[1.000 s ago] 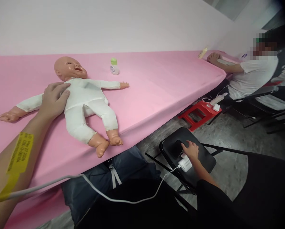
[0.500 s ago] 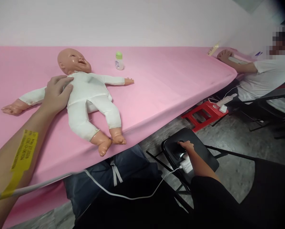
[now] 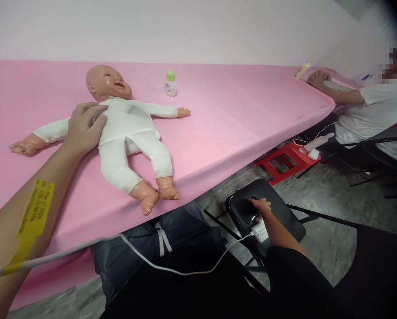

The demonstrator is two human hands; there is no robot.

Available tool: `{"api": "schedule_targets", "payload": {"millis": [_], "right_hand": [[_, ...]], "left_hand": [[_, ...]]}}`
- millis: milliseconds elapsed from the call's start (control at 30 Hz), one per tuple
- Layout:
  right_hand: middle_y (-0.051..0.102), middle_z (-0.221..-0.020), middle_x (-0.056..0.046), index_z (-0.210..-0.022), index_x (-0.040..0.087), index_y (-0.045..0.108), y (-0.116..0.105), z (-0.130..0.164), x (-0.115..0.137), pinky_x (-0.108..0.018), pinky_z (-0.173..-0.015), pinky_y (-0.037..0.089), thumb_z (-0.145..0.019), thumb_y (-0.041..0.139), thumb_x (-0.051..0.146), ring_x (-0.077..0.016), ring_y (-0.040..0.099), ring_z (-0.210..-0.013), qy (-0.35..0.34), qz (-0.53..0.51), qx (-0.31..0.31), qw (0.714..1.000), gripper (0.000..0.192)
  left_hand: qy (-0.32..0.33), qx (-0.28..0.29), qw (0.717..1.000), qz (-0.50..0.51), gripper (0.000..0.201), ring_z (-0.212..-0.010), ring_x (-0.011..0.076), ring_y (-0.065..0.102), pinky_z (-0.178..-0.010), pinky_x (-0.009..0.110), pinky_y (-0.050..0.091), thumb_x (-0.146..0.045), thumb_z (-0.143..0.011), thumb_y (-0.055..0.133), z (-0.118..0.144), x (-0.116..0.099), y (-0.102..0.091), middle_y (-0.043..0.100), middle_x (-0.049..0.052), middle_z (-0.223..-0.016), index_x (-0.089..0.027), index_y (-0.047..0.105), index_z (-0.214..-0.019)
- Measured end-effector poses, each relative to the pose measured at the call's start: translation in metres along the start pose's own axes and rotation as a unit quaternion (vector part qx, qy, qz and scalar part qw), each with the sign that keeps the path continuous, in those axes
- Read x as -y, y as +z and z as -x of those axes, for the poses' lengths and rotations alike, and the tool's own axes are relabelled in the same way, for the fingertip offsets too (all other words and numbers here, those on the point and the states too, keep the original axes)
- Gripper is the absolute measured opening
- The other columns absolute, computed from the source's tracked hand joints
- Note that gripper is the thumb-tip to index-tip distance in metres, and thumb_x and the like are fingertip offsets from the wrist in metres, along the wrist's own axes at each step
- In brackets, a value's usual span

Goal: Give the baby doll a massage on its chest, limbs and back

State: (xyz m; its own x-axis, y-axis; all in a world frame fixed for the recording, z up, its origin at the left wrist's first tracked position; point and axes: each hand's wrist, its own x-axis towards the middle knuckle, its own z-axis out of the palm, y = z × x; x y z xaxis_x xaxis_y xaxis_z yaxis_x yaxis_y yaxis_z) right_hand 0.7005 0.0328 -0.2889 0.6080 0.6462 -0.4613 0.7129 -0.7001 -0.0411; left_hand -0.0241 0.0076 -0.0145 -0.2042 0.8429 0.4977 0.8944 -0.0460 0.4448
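Observation:
A baby doll [image 3: 132, 117] with a white cloth body and hard plastic head, hands and feet lies on its back on the pink-covered table. My left hand [image 3: 85, 126] rests on its shoulder and side, thumb apart from the fingers, not wrapped round it. A yellow label band [image 3: 37, 210] circles that forearm. Low on the right, over a black folding chair [image 3: 283, 212], my right hand [image 3: 262, 206] has its fingers closed at a glossy black object [image 3: 248, 212] of unclear kind. Beside it is a white device [image 3: 260, 231] with a cable plugged in.
A small green-capped bottle [image 3: 170, 83] stands beyond the doll. The white cable [image 3: 172, 269] runs across my lap to my left arm. A red stool [image 3: 289, 159] with small items stands on the floor. Another person [image 3: 367, 108] sits at the far right end of the table [image 3: 231, 119].
The view has shifted slightly, so the doll and bottle appear a little further right. Both my hands keep their places on the doll and at the chair.

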Motion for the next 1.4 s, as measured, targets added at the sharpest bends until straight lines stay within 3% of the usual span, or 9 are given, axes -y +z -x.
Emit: {"api": "schedule_targets", "payload": {"millis": [233,433,567,700,867,933,1033,1200,1400], "right_hand": [[0.048,-0.145,-0.031,-0.145,0.014,0.049,-0.015,0.025,0.003,-0.060,-0.102,0.047,-0.087,0.057,0.067,-0.0467,0.048,-0.137,0.001,-0.038,-0.062,0.997,0.079],[0.047,-0.145,-0.024,-0.144,0.017,0.051,-0.065,0.054,0.018,-0.058,-0.107,0.041,-0.094,0.045,0.053,-0.0429,0.042,-0.139,-0.187,-0.112,-0.243,0.945,0.062],[0.065,-0.105,-0.019,-0.115,0.012,0.071,-0.107,0.078,0.044,-0.056,-0.101,0.047,-0.086,0.055,0.048,-0.0404,0.060,-0.111,-0.380,-0.243,-0.439,0.777,0.049],[0.071,-0.101,-0.014,-0.105,0.020,0.075,-0.155,0.147,0.088,-0.049,-0.094,0.052,-0.091,0.061,0.036,-0.0328,0.066,-0.096,-0.507,-0.282,-0.475,0.662,0.026],[0.075,-0.087,-0.007,-0.102,0.026,0.075,-0.199,0.272,0.176,-0.045,-0.079,0.055,-0.090,0.068,0.021,-0.0277,0.070,-0.081,-0.730,-0.316,-0.349,0.495,0.015],[0.074,-0.085,-0.006,-0.101,0.026,0.074,-0.201,0.317,0.226,-0.043,-0.071,0.056,-0.090,0.067,0.017,-0.0267,0.070,-0.078,-0.797,-0.341,-0.280,0.412,0.016],[0.073,-0.082,-0.005,-0.099,0.024,0.074,-0.188,0.372,0.298,-0.040,-0.070,0.054,-0.092,0.063,0.013,-0.0227,0.068,-0.074,-0.853,-0.327,-0.199,0.354,0.017],[0.076,-0.089,-0.004,-0.100,0.024,0.074,-0.164,0.394,0.332,-0.038,-0.079,0.055,-0.091,0.065,0.013,-0.0216,0.070,-0.082,-0.885,-0.268,-0.166,0.343,0.017],[0.069,-0.104,-0.010,-0.116,0.018,0.069,-0.158,0.237,0.227,-0.040,-0.081,0.055,-0.097,0.057,0.030,-0.0241,0.068,-0.089,-0.634,-0.421,-0.330,0.559,0.025]], "left_hand": [[0.011,-0.005,1.000,0.005,0.054,-0.140,0.0225,0.042,-0.126,0.042,0.028,-0.049,-0.103,0.042,0.000,0.008,0.001,0.049,0.007,-0.149,-0.016,0.058,-0.143],[-0.001,-0.015,1.000,0.001,0.054,-0.139,0.0281,0.045,-0.124,0.047,0.031,-0.049,-0.099,0.041,0.003,0.010,0.000,0.051,0.011,-0.149,-0.019,0.062,-0.139],[0.000,-0.027,1.000,0.001,0.055,-0.139,0.0299,0.047,-0.123,0.050,0.032,-0.050,-0.100,0.039,0.006,0.012,-0.001,0.053,0.012,-0.148,-0.019,0.063,-0.139],[0.012,-0.019,1.000,0.009,0.052,-0.139,0.0303,0.047,-0.123,0.051,0.032,-0.049,-0.103,0.037,0.010,0.010,-0.003,0.054,0.011,-0.148,-0.023,0.062,-0.141],[-0.022,0.001,1.000,0.002,0.052,-0.145,0.0320,0.040,-0.126,0.059,0.020,-0.052,-0.105,0.034,0.017,0.005,-0.005,0.048,0.008,-0.155,-0.030,0.055,-0.147],[-0.038,0.010,0.999,0.002,0.052,-0.148,0.0312,0.037,-0.127,0.062,0.013,-0.052,-0.105,0.033,0.020,0.003,-0.006,0.045,0.007,-0.158,-0.033,0.050,-0.151],[-0.042,0.015,0.999,-0.005,0.053,-0.149,0.0302,0.036,-0.127,0.061,0.013,-0.055,-0.105,0.034,0.022,0.001,-0.008,0.044,0.006,-0.159,-0.036,0.047,-0.152],[-0.041,0.023,0.999,-0.009,0.054,-0.150,0.0296,0.035,-0.127,0.060,0.013,-0.056,-0.105,0.034,0.022,0.002,-0.008,0.043,0.006,-0.160,-0.036,0.047,-0.153],[-0.023,0.007,1.000,-0.004,0.058,-0.147,0.0310,0.038,-0.125,0.057,0.019,-0.058,-0.102,0.037,0.012,0.008,0.002,0.045,0.008,-0.159,-0.028,0.053,-0.149]]}}
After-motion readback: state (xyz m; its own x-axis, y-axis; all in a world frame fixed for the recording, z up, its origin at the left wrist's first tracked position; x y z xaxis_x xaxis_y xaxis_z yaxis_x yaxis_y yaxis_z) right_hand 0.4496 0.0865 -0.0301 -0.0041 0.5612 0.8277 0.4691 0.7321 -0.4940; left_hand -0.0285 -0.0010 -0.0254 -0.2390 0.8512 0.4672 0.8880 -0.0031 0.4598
